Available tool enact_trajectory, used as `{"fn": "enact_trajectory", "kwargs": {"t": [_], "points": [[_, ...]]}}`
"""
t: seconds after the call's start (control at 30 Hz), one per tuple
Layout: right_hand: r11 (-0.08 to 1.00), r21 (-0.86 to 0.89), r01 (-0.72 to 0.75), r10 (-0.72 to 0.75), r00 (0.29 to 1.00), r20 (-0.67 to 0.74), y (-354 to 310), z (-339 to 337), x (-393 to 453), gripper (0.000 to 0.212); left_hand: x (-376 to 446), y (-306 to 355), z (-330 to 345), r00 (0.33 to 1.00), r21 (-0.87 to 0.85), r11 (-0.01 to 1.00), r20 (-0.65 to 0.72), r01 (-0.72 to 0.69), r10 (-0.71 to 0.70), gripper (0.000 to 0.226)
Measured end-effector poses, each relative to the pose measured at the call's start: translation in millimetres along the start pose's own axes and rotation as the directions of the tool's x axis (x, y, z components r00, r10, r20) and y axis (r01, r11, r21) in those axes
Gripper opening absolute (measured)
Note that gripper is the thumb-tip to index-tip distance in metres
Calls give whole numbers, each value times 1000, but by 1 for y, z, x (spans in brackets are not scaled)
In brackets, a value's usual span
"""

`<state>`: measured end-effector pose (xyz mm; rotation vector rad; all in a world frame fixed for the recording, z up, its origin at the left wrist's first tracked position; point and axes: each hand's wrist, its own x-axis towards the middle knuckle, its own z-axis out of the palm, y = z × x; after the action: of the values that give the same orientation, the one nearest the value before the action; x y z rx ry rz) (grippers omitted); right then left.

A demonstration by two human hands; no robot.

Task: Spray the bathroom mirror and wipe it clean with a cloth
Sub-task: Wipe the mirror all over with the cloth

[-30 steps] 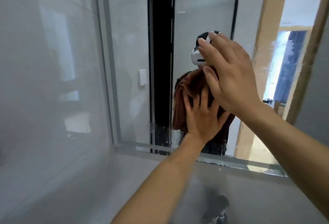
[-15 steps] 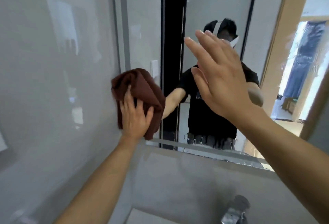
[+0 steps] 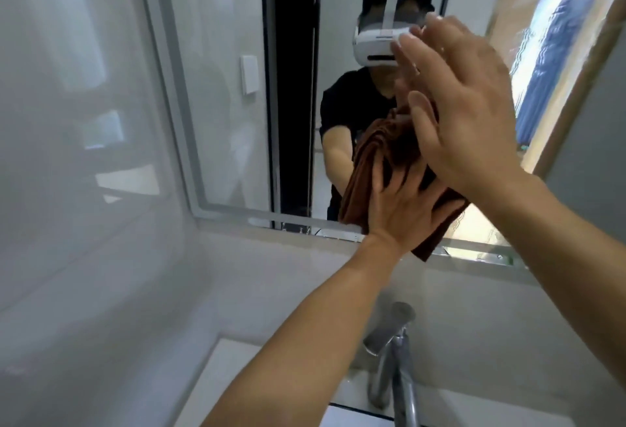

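In the head view, a brown cloth (image 3: 382, 159) is pressed flat against the mirror (image 3: 237, 87) by the left hand (image 3: 403, 209). The cloth lies low on the mirror, close to its bottom edge, and one dark corner hangs down past that edge onto the pale wall below the mirror. The left fingers (image 3: 379, 186) are spread and laid on top of the cloth, with folds of fabric showing between them and beyond their tips; the palm covers the cloth's lower middle. The cloth is held by flat pressure rather than by a closed fist, and bunched folds rise above the fingertips toward the upper left.

The right hand (image 3: 471, 114) is raised in front of the mirror, above and to the right of the cloth, with its back turned to the camera. Its fingers (image 3: 423, 53) are extended and loosely together, and nothing is gripped by them. Whether the mirror is touched by them cannot be told. The upper right part of the cloth is hidden behind this hand.

Streaks of wetness are seen on the right side of the mirror. In the mirror, a person in a black shirt is reflected. Below the mirror, a chrome faucet (image 3: 393, 359) stands over a white basin (image 3: 216, 375), under the left forearm.
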<state>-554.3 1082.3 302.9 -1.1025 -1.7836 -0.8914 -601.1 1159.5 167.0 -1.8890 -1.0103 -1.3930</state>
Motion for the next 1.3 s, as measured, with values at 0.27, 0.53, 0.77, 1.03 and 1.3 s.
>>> {"fn": "enact_trajectory", "kwargs": {"t": [0.27, 0.53, 0.77, 1.03, 1.3], "points": [[998, 54, 12, -8, 997, -70, -32, 18, 9, 51, -43, -104, -24, 993, 136, 985, 64, -108, 100, 44], [991, 129, 39, -32, 998, -58, -79, 47, 10, 53, -116, -280, -81, 943, 216, 924, 37, 316, -331, 48], [996, 85, 2, 3, 998, -65, -62, 42, -6, 52, -125, -220, -49, 924, 137, 914, -15, 381, -383, 59], [999, 51, -8, 10, 999, -47, -19, 0, -26, 52, -91, -54, 9, 985, 58, 989, 107, -139, 132, 49], [990, -78, -116, 110, 991, -76, 51, -71, -48, 55, -42, 43, 40, 816, 32, 835, 238, -549, 527, 60]]}}
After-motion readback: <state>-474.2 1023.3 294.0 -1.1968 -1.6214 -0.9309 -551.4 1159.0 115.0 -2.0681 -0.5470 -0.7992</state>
